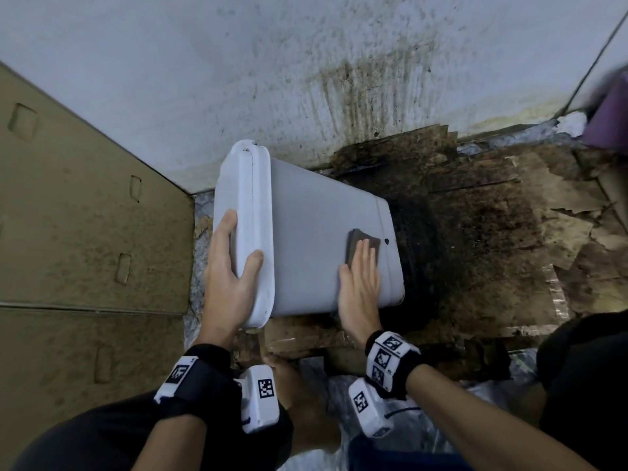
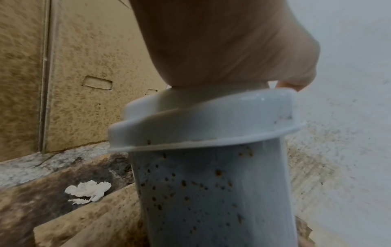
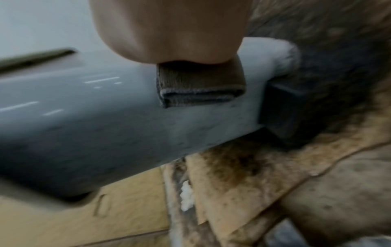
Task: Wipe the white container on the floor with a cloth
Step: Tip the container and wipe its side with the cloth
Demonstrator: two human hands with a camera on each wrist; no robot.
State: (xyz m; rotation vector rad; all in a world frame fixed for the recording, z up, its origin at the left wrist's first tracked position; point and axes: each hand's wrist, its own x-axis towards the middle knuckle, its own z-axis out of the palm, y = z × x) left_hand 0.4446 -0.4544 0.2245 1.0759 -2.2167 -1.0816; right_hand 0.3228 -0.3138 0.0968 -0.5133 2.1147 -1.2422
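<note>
Wrist bands (image 1: 390, 360) with black-and-white markers sit closest to the head camera, one on each forearm, over a bare foot (image 1: 299, 396) on the floor. Ahead of them the white container (image 1: 316, 232) lies tipped on its side, its long axis running left to right and slightly toward the wall. Its lidded, flanged end (image 1: 251, 232) points left and its narrower base points right, onto dark stained cardboard (image 1: 475, 232).

Left hand (image 1: 231, 273) grips the lid end, fingers curled over the lid face and thumb hooked on the flange. Right hand (image 1: 360, 283) lies flat with straight fingers, pressing a folded grey-brown cloth (image 1: 362, 246) onto the upward side near the base. In the left wrist view brown specks dot the container's lower side (image 2: 201, 192).

A tall cardboard box (image 1: 85, 215) stands close beside the lid end, with a narrow strip of floor between. The spattered white wall (image 1: 306, 79) runs just behind the container. Torn cardboard sheets spread well out to the right, and a purple object (image 1: 608, 113) sits at the far right edge.
</note>
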